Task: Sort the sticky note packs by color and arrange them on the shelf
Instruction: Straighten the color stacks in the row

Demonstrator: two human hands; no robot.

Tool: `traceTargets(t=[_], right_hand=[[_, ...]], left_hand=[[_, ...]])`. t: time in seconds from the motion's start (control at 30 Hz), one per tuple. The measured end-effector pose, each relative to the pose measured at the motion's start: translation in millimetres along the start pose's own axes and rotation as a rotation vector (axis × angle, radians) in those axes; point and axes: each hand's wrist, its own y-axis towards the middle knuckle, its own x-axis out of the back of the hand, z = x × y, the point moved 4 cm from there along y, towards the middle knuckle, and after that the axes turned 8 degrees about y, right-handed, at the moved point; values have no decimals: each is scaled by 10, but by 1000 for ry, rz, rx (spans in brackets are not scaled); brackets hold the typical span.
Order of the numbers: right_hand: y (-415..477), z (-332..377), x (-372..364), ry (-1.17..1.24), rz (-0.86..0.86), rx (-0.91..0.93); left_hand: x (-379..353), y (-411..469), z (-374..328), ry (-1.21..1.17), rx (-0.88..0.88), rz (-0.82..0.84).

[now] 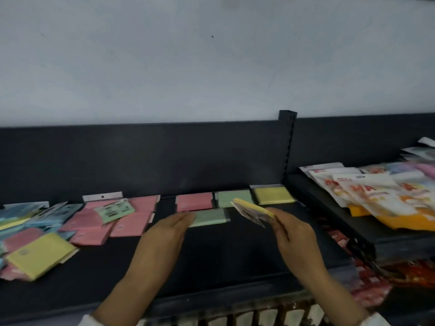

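On the black shelf (211,260) a row lies against the back: a pink pack (194,201), a green pack (229,197) and a yellow pack (274,195). In front of them lies a second green pack (210,217); my left hand (168,231) rests flat with its fingertips on that pack's left end. My right hand (292,231) holds a yellow pack (253,211) tilted in the air, just right of the green ones. At the left sits a mixed pile: pink packs (103,224), blue packs (40,215), a yellow pack (41,254).
A black upright post (288,142) divides the shelf from a higher shelf on the right, which carries white and orange snack bags (376,196). Red packets (367,285) show below at the right. A pale wall rises behind.
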Motion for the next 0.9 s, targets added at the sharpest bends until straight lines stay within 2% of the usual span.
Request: traceTargets(t=[0.5,0.7,0.9], right_hand=[[213,-688,553,-32,-10,-116],[444,-798,531,-62,-19,-103],[546,-894,362,-100,18,-115]], left_hand=[[-777,1045,-389,30,-94,140],[-1275,1454,-378,-35,-61,202],[-1695,1407,-294,-64,-46,319]])
